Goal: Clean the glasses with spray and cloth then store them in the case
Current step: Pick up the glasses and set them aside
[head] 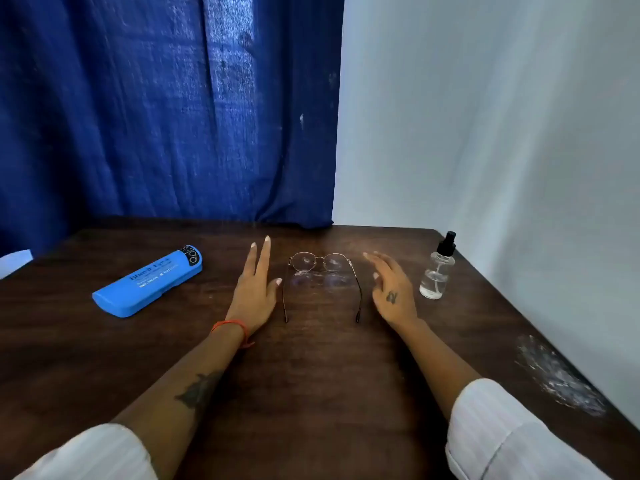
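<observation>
- The glasses sit near the middle of the dark wooden tabletop, lenses at the far side, both temples unfolded and pointing back toward the person.
- The left hand lies at the 9 o'clock side of the glasses, just beside the left temple. Its fingers are straight and point away from the person, two of them parted in a narrow V, the thumb reaching toward the frame. I cannot tell whether the thumb touches it.
- The right hand is at the 3 o'clock side, just beside the right temple, its fingers loosely spread and slightly blurred, holding nothing. A small dark mark shows on its back.
- An orange thread band circles the left wrist, and a dark tattoo marks that forearm.
- The blue case lies closed and at a slant at 9 o'clock from the glasses, well apart, beyond the left hand.
- The clear spray bottle with a black pump top stands upright at 3 o'clock, near the right hand but apart from it.
- White sleeves cover both upper forearms.
- A blue curtain hangs at 11 o'clock behind the tabletop and a pale wall at 1 o'clock.
- A whitish scuffed patch marks the tabletop edge at 4 o'clock.
</observation>
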Demonstrator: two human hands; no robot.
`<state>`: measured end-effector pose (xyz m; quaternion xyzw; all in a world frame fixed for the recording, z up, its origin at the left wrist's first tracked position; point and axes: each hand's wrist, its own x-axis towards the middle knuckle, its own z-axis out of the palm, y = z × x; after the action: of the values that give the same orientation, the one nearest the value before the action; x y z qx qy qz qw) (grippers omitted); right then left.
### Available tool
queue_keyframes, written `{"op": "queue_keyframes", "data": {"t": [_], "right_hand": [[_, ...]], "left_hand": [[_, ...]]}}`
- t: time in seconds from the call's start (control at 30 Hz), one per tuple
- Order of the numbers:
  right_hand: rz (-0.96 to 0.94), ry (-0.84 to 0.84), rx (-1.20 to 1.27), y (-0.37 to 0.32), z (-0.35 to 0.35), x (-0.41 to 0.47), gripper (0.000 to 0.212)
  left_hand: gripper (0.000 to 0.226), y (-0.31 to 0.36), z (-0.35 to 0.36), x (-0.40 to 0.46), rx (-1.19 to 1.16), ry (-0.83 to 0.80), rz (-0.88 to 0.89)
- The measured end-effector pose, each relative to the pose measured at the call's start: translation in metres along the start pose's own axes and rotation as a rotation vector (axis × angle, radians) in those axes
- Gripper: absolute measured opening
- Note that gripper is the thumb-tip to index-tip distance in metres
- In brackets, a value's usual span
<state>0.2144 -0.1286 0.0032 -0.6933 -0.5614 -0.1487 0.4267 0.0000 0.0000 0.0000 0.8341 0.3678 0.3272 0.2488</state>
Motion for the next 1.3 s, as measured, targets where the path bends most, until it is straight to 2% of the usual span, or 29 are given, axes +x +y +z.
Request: {"op": "queue_keyframes", "data": {"t": [0.1,0.2,0.3,0.37,0.47,0.6,0.73,0.9,1.03,1.3], "right_hand": [[0.07,-0.025,0.044,0.008,0.009,0.007,0.051],[-0.013,-0.093,0.019,0.01,0.022,0.015,0.045],[-0.039,-0.055,0.018,0.013,0.027,0.023,0.027],[-0.037,-0.004,0.045,0.013,0.028,0.025,0.016],[-0.044,0.062,0.083,0.011,0.026,0.025,0.015],[0.047,0.17,0.185,0.006,0.021,0.017,0.014],[0.113,0.245,0.244,-0.001,0.015,0.005,0.012],[0.219,0.226,0.327,-0.002,0.003,-0.013,0.015],[0.292,0.157,0.364,-0.002,0.005,-0.023,0.013],[0.348,0.109,0.266,-0.01,0.001,-0.029,0.01]], "left_hand": [[0.083,-0.004,0.002,0.014,0.067,-0.013,0.036],[0.058,-0.011,0.009,0.025,0.07,0.036,0.119],[0.032,-0.012,0.012,0.033,0.069,0.109,0.173],[0.024,-0.012,0.015,0.035,0.054,0.142,0.209],[0.015,-0.007,0.015,0.034,0.02,0.157,0.27],[0.013,0.002,0.015,0.026,-0.069,0.229,0.322],[0.007,0.01,0.018,0.008,-0.236,0.242,0.256],[0.012,0.015,0.022,-0.013,-0.405,0.185,0.145],[0.008,0.017,0.021,-0.016,-0.354,0.178,0.106],[0.01,0.018,0.017,-0.022,-0.184,0.106,0.1]]}}
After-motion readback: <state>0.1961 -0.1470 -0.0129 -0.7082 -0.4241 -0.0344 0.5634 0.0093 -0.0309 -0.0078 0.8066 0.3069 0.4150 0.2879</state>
